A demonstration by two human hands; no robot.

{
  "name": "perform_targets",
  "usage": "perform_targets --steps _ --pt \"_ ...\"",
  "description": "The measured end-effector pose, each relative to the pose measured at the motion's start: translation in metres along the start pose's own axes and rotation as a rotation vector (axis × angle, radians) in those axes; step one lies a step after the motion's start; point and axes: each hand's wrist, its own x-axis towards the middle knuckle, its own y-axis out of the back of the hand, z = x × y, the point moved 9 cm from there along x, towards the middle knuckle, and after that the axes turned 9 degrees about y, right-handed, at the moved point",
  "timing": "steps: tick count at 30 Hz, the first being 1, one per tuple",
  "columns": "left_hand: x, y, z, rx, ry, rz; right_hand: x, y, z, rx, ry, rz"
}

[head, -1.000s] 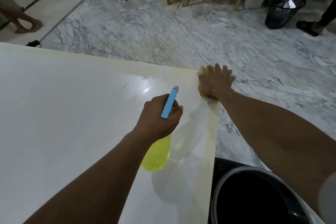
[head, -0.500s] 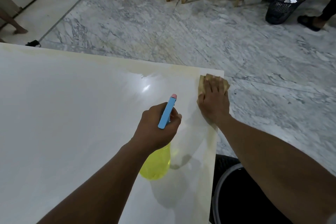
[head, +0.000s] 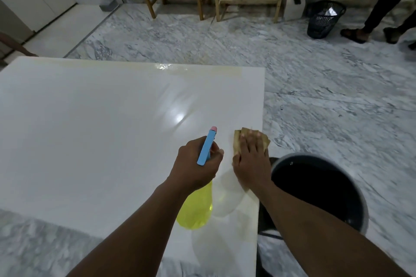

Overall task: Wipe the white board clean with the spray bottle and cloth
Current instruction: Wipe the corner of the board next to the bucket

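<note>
The large glossy white board [head: 101, 130] lies flat. The translucent yellow spray bottle with blue trigger [head: 203, 189] is held in the closed left hand [head: 195, 164]. Beside it, the tan folded cloth [head: 238, 139] has been drawn back along the right edge, pressed flat under the right hand [head: 251, 159]; that strip is judged wiped.

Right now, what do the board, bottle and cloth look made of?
Board: hard, glossy white sheet, maybe laminate or tile; it mirrors a light spot, with yellowish staining along its edges.
Bottle: translucent yellow plastic body, opaque blue plastic sprayer with a pink tip, gripped by the left hand.
Cloth: tan, soft, folded fabric, matte, flattened under the right hand; weave too blurred to tell.
</note>
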Motion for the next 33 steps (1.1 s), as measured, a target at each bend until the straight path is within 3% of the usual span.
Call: perform_targets --steps 13,18,21,23,27,29,31,33 --pt "-0.210 0.002 -0.122 -0.017 0.061 -0.016 -0.252 -0.039 -0.080 0.013 0.006 -0.059" --pt "-0.241 0.002 -0.132 -0.042 0.052 -0.024 -0.301 -0.031 -0.098 0.057 0.060 -0.074" --pt "-0.247 0.000 -0.130 -0.068 0.052 -0.035 -0.305 0.005 -0.103 0.222 -0.006 -0.152" --pt "-0.244 0.000 -0.122 -0.075 0.044 -0.039 -0.298 0.032 -0.094 0.455 -0.157 -0.181" --pt "-0.229 0.000 -0.097 -0.064 0.019 -0.080 -0.286 0.059 -0.083 1.613 -0.644 -0.271" --pt "-0.216 0.000 -0.079 -0.007 -0.024 -0.094 -0.269 0.080 -0.083 2.015 -0.662 -0.236" --pt "-0.201 0.000 -0.061 0.029 -0.044 -0.119 -0.247 0.098 -0.080 2.200 -0.617 -0.177" --pt "-0.175 -0.005 -0.042 0.063 -0.055 -0.148 -0.219 0.103 -0.075 2.237 -0.628 -0.175"
